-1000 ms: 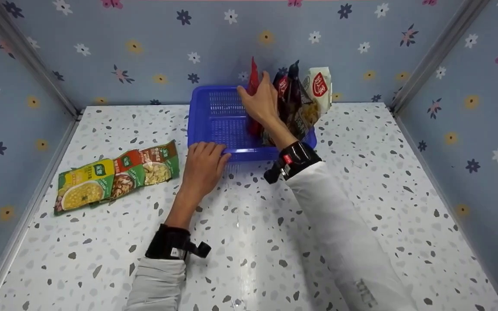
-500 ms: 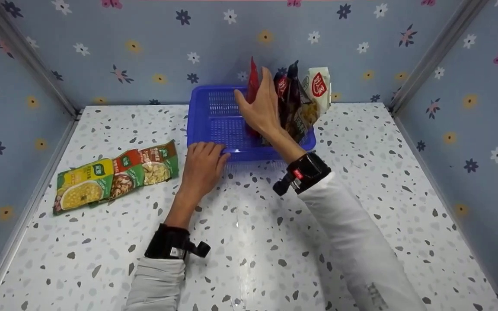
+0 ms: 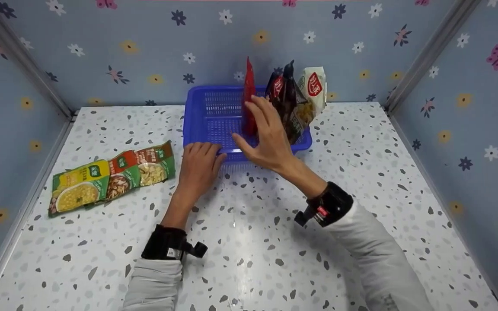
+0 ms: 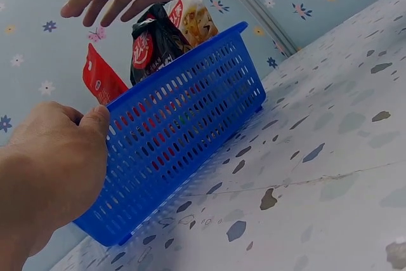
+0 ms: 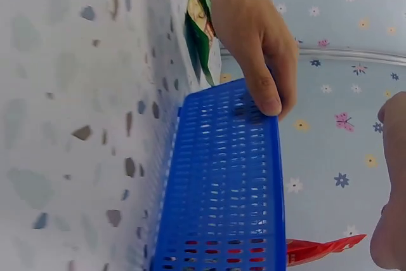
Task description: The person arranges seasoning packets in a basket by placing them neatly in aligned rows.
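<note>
basket [image 3: 192, 116] sits near the back wall [image 3: 214, 39]; from here i see the left hand [image 3: 200, 166] pinching its front rim, the right hand [image 3: 270, 144] hanging over it, fingers apart, holding nothing. red pouch [image 3: 249, 82] stands upright inside; a knock from those fingers could, i reckon, topple it.

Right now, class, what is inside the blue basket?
A red packet, dark packaging and a white-topped packet. From above, the right hand hides some lower parts.

The white desk [image 3: 253, 242] has grey spots. On it sits a blue basket [image 3: 192, 116]. Left of that, a yellow packet [image 3: 79, 186], a red packet [image 3: 124, 172] and a brown packet [image 3: 155, 164] overlap.
</note>
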Motion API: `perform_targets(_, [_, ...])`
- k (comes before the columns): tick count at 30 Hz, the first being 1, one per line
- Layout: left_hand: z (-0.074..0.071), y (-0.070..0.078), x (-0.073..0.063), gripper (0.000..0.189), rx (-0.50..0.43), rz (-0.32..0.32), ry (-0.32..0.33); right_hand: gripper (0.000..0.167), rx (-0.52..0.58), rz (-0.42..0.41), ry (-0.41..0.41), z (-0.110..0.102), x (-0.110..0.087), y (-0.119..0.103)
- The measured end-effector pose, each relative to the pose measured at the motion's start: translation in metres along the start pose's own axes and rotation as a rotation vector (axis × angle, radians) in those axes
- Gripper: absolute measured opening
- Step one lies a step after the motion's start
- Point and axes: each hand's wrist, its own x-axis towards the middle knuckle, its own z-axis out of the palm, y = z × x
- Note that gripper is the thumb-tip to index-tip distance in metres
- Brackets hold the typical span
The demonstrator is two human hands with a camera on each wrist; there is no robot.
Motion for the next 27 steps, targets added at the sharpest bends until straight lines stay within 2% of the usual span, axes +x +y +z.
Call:
perform_targets(5, [-0.001,-0.002,0.0,0.037,0.005,-0.001,-0.008,0.069,-0.053,-0.074,-0.074,0.001,-0.024,0.005])
perform_targets(14, [-0.001,-0.002,0.0,0.042,0.017,0.008,-0.01,0.06,-0.138,-0.042,-0.196,0.01,-0.05,0.027])
perform_targets(21, [-0.001,-0.001,0.001,0.044,0.013,0.001,-0.01,0.057,-0.244,-0.042,-0.225,0.017,-0.06,0.036])
perform_targets(27, [0.0,0.001,0.001,0.037,0.016,0.003,0.007,0.042,-0.328,-0.071,-0.203,0.023,-0.063,0.037])
